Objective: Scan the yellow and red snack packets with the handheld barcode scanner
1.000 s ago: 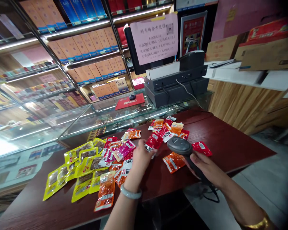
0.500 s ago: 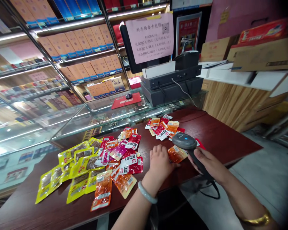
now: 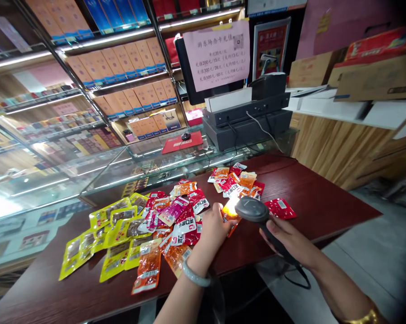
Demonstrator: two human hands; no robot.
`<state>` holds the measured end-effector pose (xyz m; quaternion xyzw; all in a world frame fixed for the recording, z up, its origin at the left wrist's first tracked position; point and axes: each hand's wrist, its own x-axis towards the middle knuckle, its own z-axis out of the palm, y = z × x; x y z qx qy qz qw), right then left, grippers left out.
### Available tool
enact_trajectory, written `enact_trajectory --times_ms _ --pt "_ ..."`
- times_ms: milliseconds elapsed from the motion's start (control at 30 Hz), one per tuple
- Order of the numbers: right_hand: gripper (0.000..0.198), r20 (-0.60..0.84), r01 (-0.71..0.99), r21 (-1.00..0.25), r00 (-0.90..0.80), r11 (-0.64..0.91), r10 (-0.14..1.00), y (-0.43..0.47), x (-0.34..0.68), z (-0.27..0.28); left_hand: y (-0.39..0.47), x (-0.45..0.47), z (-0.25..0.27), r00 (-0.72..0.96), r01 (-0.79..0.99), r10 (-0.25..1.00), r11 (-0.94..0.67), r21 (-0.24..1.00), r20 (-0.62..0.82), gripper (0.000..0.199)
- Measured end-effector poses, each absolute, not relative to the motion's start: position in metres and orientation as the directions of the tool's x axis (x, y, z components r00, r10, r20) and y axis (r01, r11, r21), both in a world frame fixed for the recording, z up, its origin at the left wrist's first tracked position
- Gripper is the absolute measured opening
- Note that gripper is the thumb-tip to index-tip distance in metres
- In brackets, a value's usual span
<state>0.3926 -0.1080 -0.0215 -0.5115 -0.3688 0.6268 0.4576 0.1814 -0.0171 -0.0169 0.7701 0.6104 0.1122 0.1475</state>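
Note:
My right hand (image 3: 286,236) is wrapped round the handle of a dark grey barcode scanner (image 3: 253,209). Bright light from the scanner falls on an orange snack packet (image 3: 232,228) just left of its head. My left hand (image 3: 212,225), a pale bangle on its wrist, pinches the near left side of that packet. Left of this hand lies a pile of red, purple and orange packets (image 3: 186,220). Yellow snack packets (image 3: 117,249) spread farther left. Beyond the scanner is a smaller heap of packets (image 3: 230,180), and a red packet (image 3: 281,208) lies right of the scanner head.
The dark red tabletop (image 3: 324,198) meets a glass display counter (image 3: 122,166). A cash drawer (image 3: 250,128) and a monitor bearing a pink notice (image 3: 218,58) stand behind. Cardboard boxes (image 3: 375,78) sit at the right. The scanner cable (image 3: 299,285) hangs below my right hand.
My left hand has taken hold of the orange packet and tilted it up. The scanner has shifted slightly left and its bright light now shines on the packet. The red packet at right is uncovered.

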Motion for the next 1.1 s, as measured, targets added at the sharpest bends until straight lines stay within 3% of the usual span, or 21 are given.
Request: enact_trajectory --times_ms 133,300,433,500,600,733,933,1100 --pt "0.059 -0.275 -0.16 -0.946 -0.065 -0.282 0.959 -0.107 0.392 -0.022 -0.015 0.168 -0.01 0.155 0.912 0.988 -0.134 0.387 -0.022 0.049" --pt "0.058 -0.252 -0.146 -0.955 -0.056 -0.258 0.966 -0.106 0.395 -0.023 0.0 0.114 0.015 -0.115 0.933 0.993 0.109 0.344 -0.002 0.051" --pt "0.057 -0.26 -0.161 -0.951 -0.039 -0.263 0.965 -0.106 0.397 -0.02 0.005 0.095 0.027 -0.243 0.958 0.933 0.188 0.214 0.267 0.063" --pt "0.056 -0.266 -0.167 -0.95 -0.018 -0.265 0.964 -0.106 0.401 -0.018 0.001 0.111 0.024 -0.177 0.97 0.926 0.107 0.217 0.333 0.059" --pt "0.057 -0.267 -0.168 -0.952 0.035 -0.257 0.963 -0.107 0.41 -0.018 -0.01 0.163 0.012 0.108 0.946 0.96 -0.179 0.269 0.259 0.047" --pt "0.056 -0.257 -0.163 -0.957 0.105 -0.239 0.961 -0.114 0.429 -0.02 -0.022 0.239 -0.007 0.406 0.855 0.902 -0.431 0.288 0.145 0.054" --pt "0.051 -0.265 -0.23 -0.947 0.176 -0.222 0.948 -0.132 0.45 -0.022 -0.022 0.291 -0.015 0.486 0.83 0.86 -0.51 0.227 0.154 0.076" --pt "0.053 -0.241 -0.192 -0.962 0.25 -0.196 0.938 -0.142 0.459 -0.019 -0.02 0.299 -0.016 0.535 0.792 0.823 -0.567 0.225 0.19 0.07"
